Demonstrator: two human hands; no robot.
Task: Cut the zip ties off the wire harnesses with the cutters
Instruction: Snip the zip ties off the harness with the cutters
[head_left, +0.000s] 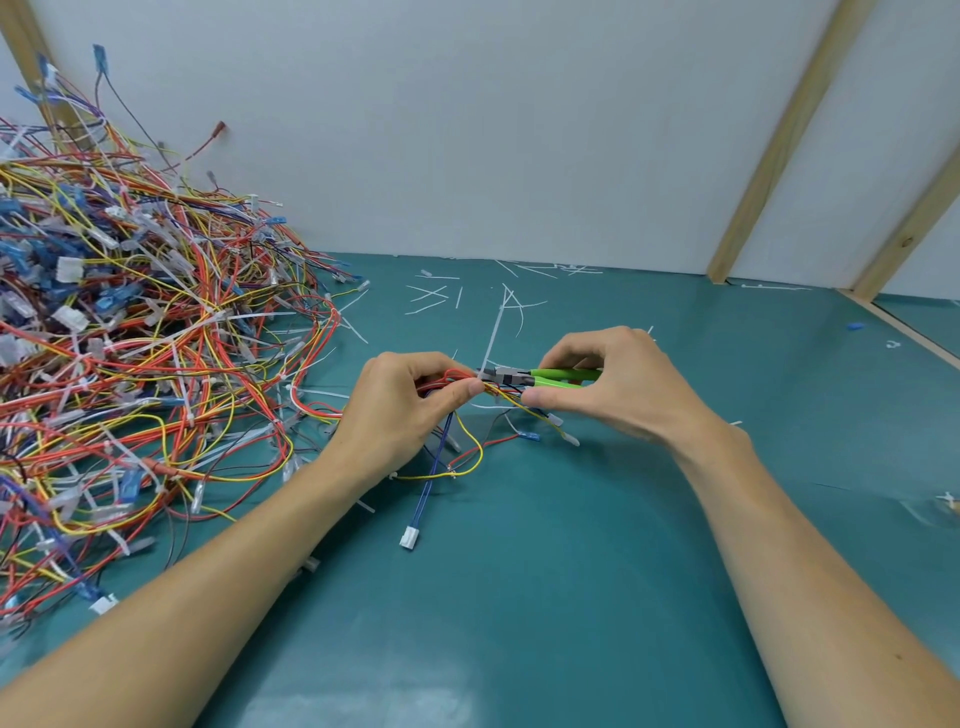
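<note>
My left hand (410, 400) grips a small wire harness (457, 452) of red, yellow and blue wires above the teal table (519, 597). A white zip tie (493, 332) sticks up from the bundle between my hands. My right hand (613, 384) holds the green-handled cutters (540, 376), and their dark jaws sit at the base of that zip tie, right beside my left fingertips. The harness's loose ends and a white connector (409, 538) hang down onto the table.
A big tangled pile of wire harnesses (130, 338) fills the left side of the table. Cut white zip tie pieces (431, 296) lie scattered near the white back wall. Wooden battens (779, 140) lean at the right.
</note>
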